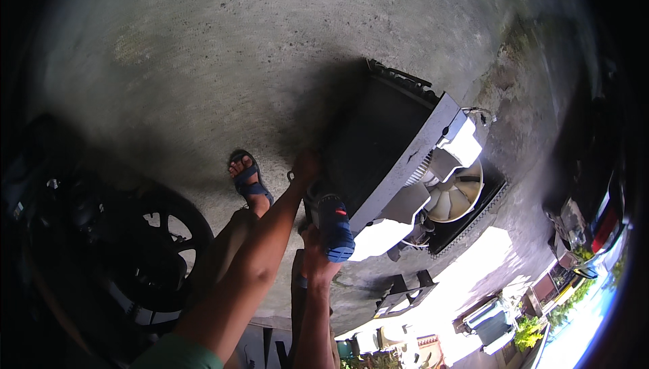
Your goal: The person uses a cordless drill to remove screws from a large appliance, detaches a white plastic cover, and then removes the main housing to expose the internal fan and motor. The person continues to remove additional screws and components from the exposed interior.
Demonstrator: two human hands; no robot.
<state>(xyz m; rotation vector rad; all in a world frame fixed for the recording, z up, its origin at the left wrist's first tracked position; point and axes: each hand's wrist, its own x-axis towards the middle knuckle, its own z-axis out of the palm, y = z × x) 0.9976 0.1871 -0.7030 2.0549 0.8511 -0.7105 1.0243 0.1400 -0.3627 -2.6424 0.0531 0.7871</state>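
Observation:
A large unit with a black finned panel [378, 146] and a white housing [433, 146] stands tilted on the concrete, its pale fan [456, 197] facing right. My left hand [305, 166] grips the near left edge of the black panel. Just below it, my right hand [316, 255] is shut on a blue and black cordless drill [334, 226], whose front end points up at the unit's lower left corner. The drill's tip is hidden in shadow.
My foot in a blue sandal [247, 178] rests on the concrete ground [223, 44] left of the unit. A dark motorcycle wheel [162, 247] is at lower left. A parked car [595, 220] sits at the right edge, with plants and crates at bottom right.

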